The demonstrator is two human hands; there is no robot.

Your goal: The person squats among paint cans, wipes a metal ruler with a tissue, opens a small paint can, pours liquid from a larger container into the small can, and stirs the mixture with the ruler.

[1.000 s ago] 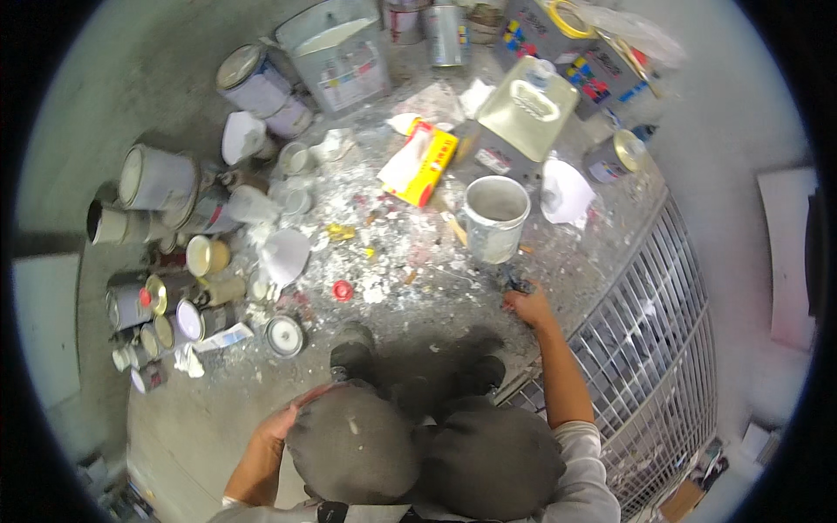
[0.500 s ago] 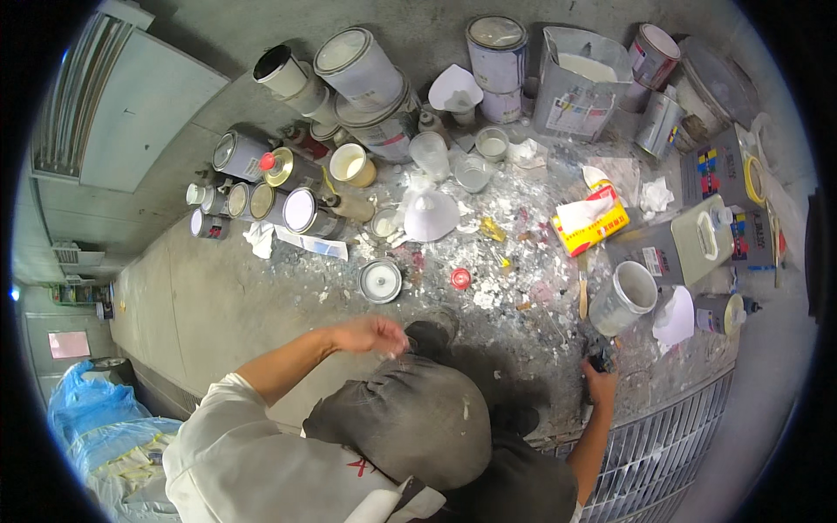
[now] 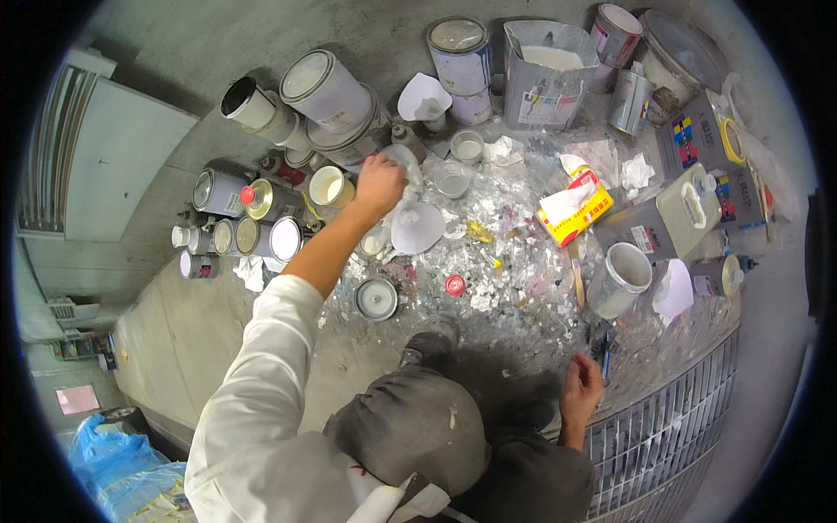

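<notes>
My left hand (image 3: 382, 186) reaches out over the floor with its fingers curled at the near side of a clear plastic cup (image 3: 403, 162), seemingly pinching its rim. Part of the cup is hidden behind the hand. Beneath it lies a white paper strainer cone (image 3: 417, 228). A cream-filled tub (image 3: 330, 186) stands left of my wrist. My right hand (image 3: 582, 380) hovers by my right knee, fingers loosely bent and apart, holding nothing. Just beyond it on the floor lies a slim dark and blue object (image 3: 606, 347), its kind unclear.
Paint cans (image 3: 324, 91) are stacked along the wall, with smaller tins (image 3: 286, 238) at left. A round lid (image 3: 377, 298) and red cap (image 3: 454, 285) lie on the spattered floor. At right are a tissue pack (image 3: 577, 207), plastic bucket (image 3: 621, 279), jerrycan (image 3: 689, 209) and metal grating (image 3: 654, 444).
My left hand has gone from beside my knee forward to the clear cup. The right hand has let go of the dark object and drawn back. The view has shifted slightly.
</notes>
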